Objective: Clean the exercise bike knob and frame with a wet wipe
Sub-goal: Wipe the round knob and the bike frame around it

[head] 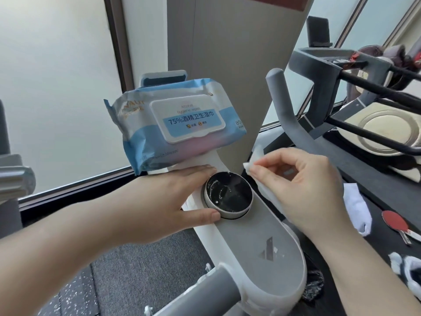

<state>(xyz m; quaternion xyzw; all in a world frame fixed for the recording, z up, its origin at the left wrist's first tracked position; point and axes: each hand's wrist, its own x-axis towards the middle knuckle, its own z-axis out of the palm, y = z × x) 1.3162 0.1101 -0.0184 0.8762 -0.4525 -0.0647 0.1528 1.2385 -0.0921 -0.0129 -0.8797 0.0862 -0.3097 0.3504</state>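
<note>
**Inspector A:** The knob (228, 195) is taken as the landmark. Its black top is seen smeared with pale streaks and flecks. How are the hands placed?

**Inspector B:** The left hand (180, 197) is laid flat against the knob's left side, fingers straight and together, thumb at the lower rim. The right hand (293, 179) is held just right of the knob, and the wet wipe (255, 172) is pinched between thumb and fingertips, apart from the knob.

**Inspector A:** Handling?

**Inspector B:** The wipe is judged limp, damp and light; it is best bunched under the fingertips. The frame (268, 252) below the knob is judged rigid and smooth. A wipes pack (173, 124) is rested above the knob.
</note>
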